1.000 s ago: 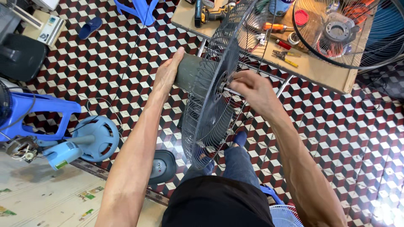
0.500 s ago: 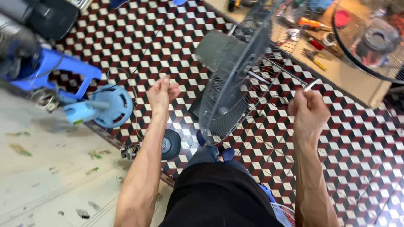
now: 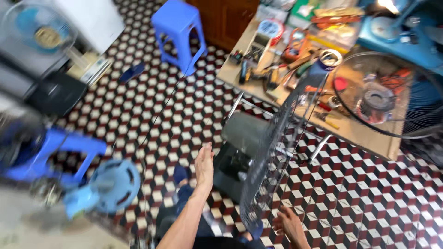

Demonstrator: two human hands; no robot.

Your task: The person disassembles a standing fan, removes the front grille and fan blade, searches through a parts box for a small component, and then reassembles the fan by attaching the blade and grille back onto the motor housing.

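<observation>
Your left hand (image 3: 204,167) is lifted with its fingers straight and together, holding nothing. It hangs just beside the dark grey cylindrical fan motor housing (image 3: 243,131), without touching it. Your right hand (image 3: 290,224) sits low near the bottom edge of the view, fingers spread loosely and empty, close to the lower rim of the round black wire fan guard (image 3: 277,157); whether it touches the wire, you cannot tell from this blurred view. The guard stands nearly edge-on between your two hands, fixed to the front of the motor housing, and the whole fan rests on a dark base over the red, white and black checkered tile floor (image 3: 369,198).

Behind the fan lies a flat light wooden board (image 3: 364,133) crowded with hand tools, and on its right part lies a second round wire fan guard with a grey hub (image 3: 378,99). A roll of pale tape (image 3: 330,57) stands on the board just past the top of the upright guard. A blue plastic stool (image 3: 177,27) stands well apart at the top. To your left lies a light blue fan head (image 3: 110,184) on the floor, beside a darker blue plastic frame (image 3: 50,152). You can count two wire guards and one stool. The left edge is too smeared to read.
</observation>
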